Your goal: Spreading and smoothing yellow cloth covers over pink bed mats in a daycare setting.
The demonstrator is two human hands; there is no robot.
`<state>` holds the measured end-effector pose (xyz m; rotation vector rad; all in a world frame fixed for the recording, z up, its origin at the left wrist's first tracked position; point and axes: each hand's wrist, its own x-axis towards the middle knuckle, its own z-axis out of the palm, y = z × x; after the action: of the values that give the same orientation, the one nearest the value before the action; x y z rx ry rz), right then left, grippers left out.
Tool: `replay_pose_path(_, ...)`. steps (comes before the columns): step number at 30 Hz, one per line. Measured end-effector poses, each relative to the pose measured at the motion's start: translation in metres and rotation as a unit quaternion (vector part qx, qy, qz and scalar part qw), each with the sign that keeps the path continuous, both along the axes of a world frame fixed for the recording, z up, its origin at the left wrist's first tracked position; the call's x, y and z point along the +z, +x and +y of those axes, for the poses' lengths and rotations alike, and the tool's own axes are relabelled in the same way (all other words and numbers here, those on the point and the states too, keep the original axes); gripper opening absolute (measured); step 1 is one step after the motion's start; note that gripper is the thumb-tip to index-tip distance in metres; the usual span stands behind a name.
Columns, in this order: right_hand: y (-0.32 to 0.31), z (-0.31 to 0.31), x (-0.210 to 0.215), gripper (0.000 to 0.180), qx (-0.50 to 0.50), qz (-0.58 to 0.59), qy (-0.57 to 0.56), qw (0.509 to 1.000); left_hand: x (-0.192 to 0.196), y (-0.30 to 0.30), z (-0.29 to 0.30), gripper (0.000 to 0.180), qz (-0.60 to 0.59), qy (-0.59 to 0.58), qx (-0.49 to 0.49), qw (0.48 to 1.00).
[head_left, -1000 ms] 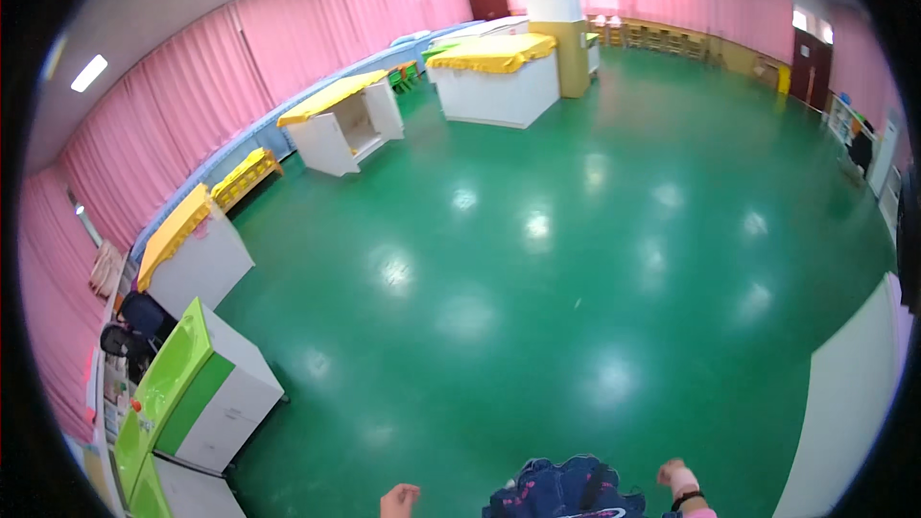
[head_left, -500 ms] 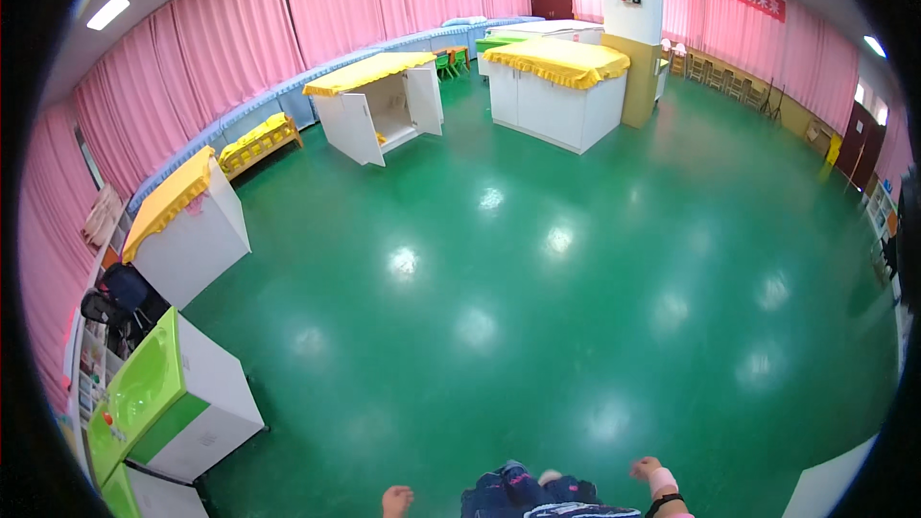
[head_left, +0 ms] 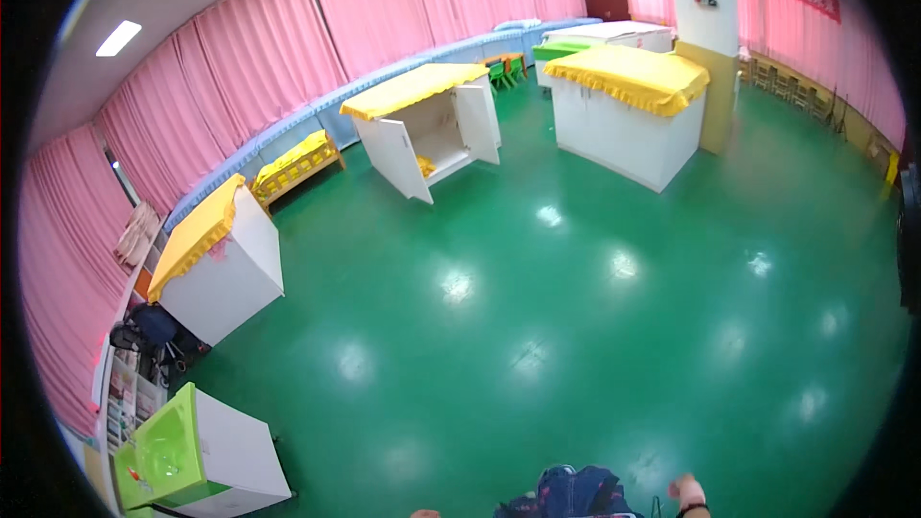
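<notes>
Only a sliver of my left hand (head_left: pixel 423 514) shows at the bottom edge, too little to read its fingers. My right hand (head_left: pixel 685 489) pokes up at the lower edge with a dark band at the wrist; nothing is visible in it and its fingers are unclear. Between the two hands lies dark blue patterned cloth (head_left: pixel 576 495), probably my own clothing. Both hands hang over a glossy green floor (head_left: pixel 576 345) and touch none of the furniture.
White cabinets with yellow cloth tops stand left (head_left: pixel 223 264), at the back with doors open (head_left: pixel 427 125), and back right (head_left: pixel 628 110). A green-topped white cabinet (head_left: pixel 197 451) is near left. A pillar (head_left: pixel 708 29) and pink curtains (head_left: pixel 288 48) line the room.
The view has turned and moved toward the yellow-topped cabinets, which now look larger and nearer. My hands stay low at the bottom edge; the left one has sunk almost out of view.
</notes>
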<state>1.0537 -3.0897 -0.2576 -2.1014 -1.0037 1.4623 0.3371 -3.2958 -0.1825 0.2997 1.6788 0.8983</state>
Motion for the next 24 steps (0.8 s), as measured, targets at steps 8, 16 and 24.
replay_pose_path(8,-0.234,0.443,0.069,0.008,0.125,-0.031,-0.015,0.992,0.027,-0.076,0.207,0.019,0.055,0.048,0.114,0.991)
replay_pose_path(16,-0.326,0.666,0.115,0.008,0.109,-0.056,-0.042,0.992,-0.025,-0.259,0.496,0.016,0.157,-0.054,-0.035,0.986)
replay_pose_path(24,-0.33,0.832,0.076,0.008,-0.08,-0.001,-0.13,0.988,0.052,-0.34,0.885,0.017,0.201,0.175,-0.027,0.963)
